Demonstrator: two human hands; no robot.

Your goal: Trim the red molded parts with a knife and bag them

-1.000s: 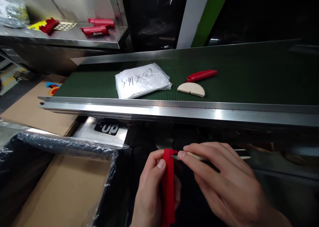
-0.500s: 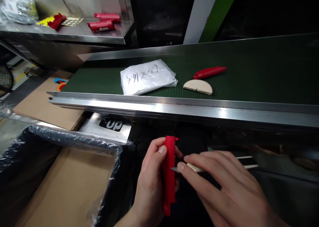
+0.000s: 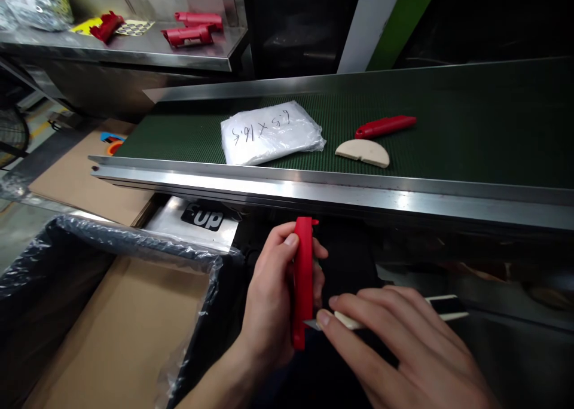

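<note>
My left hand is closed around a long red plastic part, held upright below the conveyor's steel edge. My right hand grips a small knife with a pale handle; its blade tip touches the lower end of the red part. On the green conveyor belt lie another red part, a beige half-round piece and a white plastic bag pack with writing on it.
A carton lined with black plastic film stands at the lower left. A steel shelf at the back left carries several red parts and a sticker sheet. Flat cardboard lies under the conveyor's left end.
The knife blade has slid down along the red part from its top end to its lower end. My left hand has raised the part slightly.
</note>
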